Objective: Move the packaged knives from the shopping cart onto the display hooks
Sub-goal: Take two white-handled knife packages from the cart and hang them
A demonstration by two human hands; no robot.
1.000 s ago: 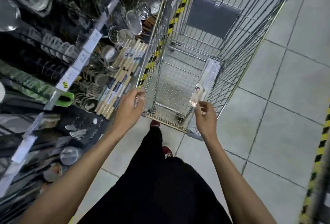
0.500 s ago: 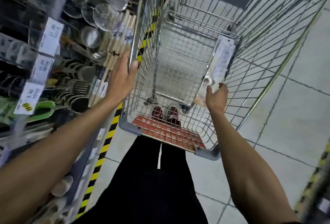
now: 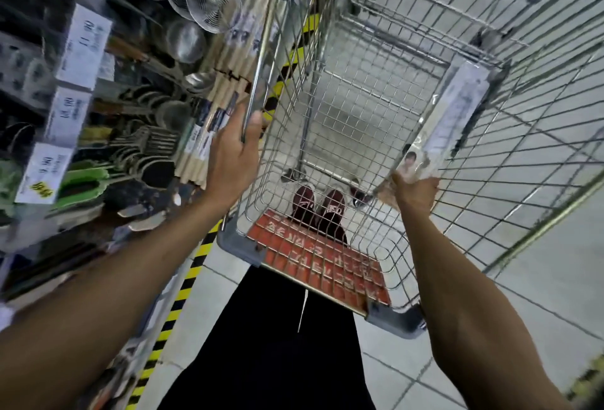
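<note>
- packaged knife (image 3: 454, 115): long, flat, clear sleeve over a pale card, with a small picture at the near end; the blade is too blurred to make out. It sits inside the shopping cart (image 3: 261, 59), close to the right wall.
- long axis: runs from my right hand (image 3: 413, 192) up and away toward the cart's far right corner.
- right hand: fingers (image 3: 400, 178) pinch the pack's near end; this is the nearer hand.
- left hand (image 3: 233, 154): clenched over the cart's left rim, holding no pack.
- display rack (image 3: 147, 135): to my left, beyond the cart's left wall, hung with strainers (image 3: 212, 1); individual hooks are too blurred to pick out.
- judgement: the pack must rise clear of the basket, then cross leftward.
</note>
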